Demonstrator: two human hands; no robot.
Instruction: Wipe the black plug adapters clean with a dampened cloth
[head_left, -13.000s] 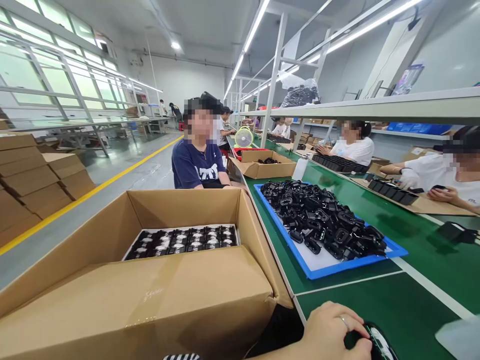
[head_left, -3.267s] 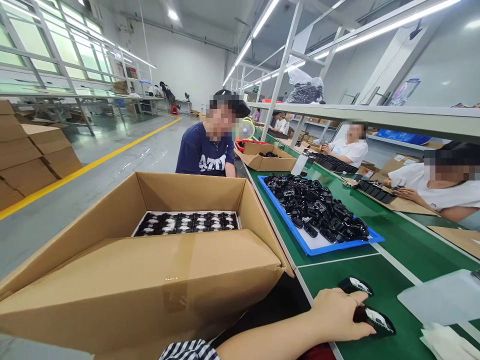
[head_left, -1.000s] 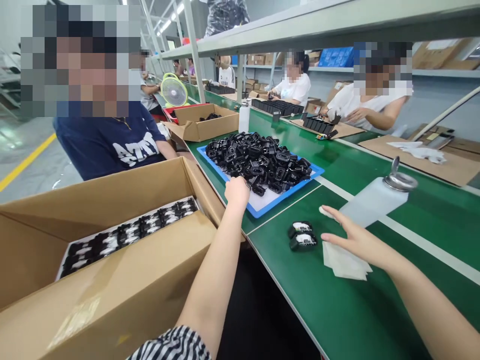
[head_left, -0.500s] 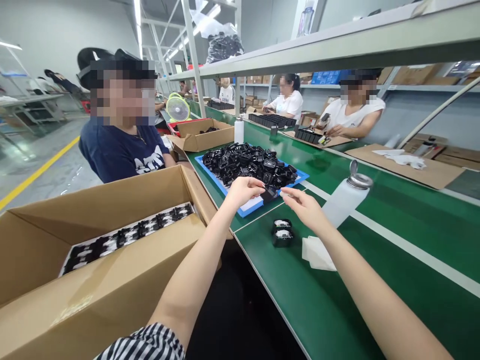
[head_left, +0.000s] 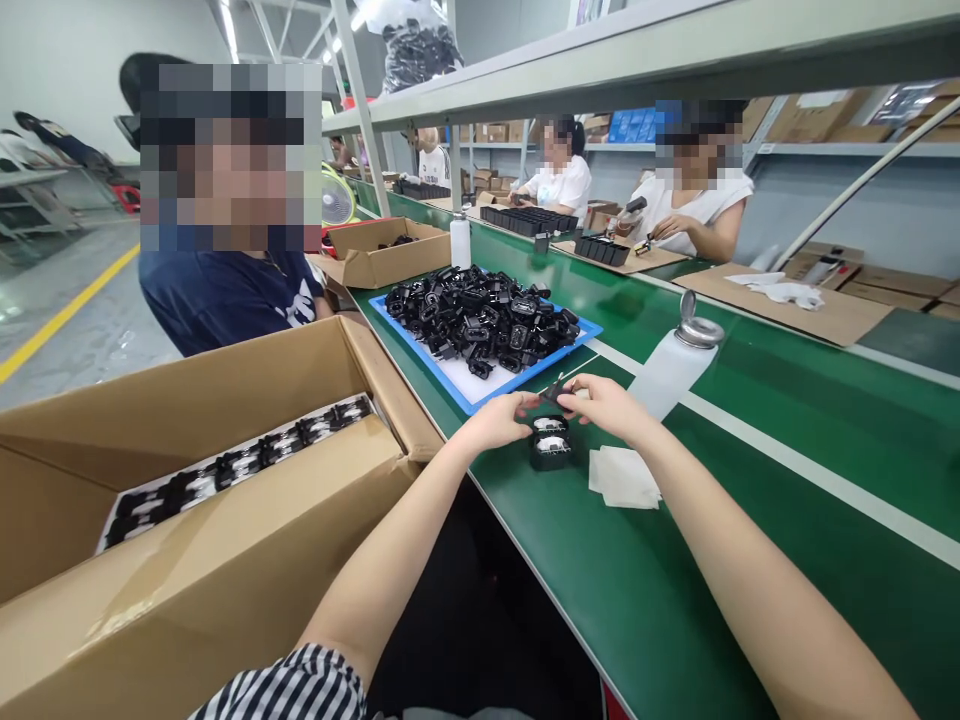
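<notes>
Green bench (head_left: 750,520): blue tray (head_left: 465,385), wipes (head_left: 622,478)

Single head-worn camera, looking forward and down along the long green conveyor table (head_left: 750,560), from close above the wearer's forearms. It is taking in the open brown cardboard carton (head_left: 225,560) at left and seated workers beyond.

Factory assembly line: green conveyor belt (head_left: 750,470), seated workers (head_left: 697,215), cartons (head_left: 225,560).

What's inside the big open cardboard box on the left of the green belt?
The cardboard box holds a tray of black parts with pale faces, laid in rows. Only a strip of it shows; the folded-in flap covers the rest, and anything beneath is hidden.
</notes>
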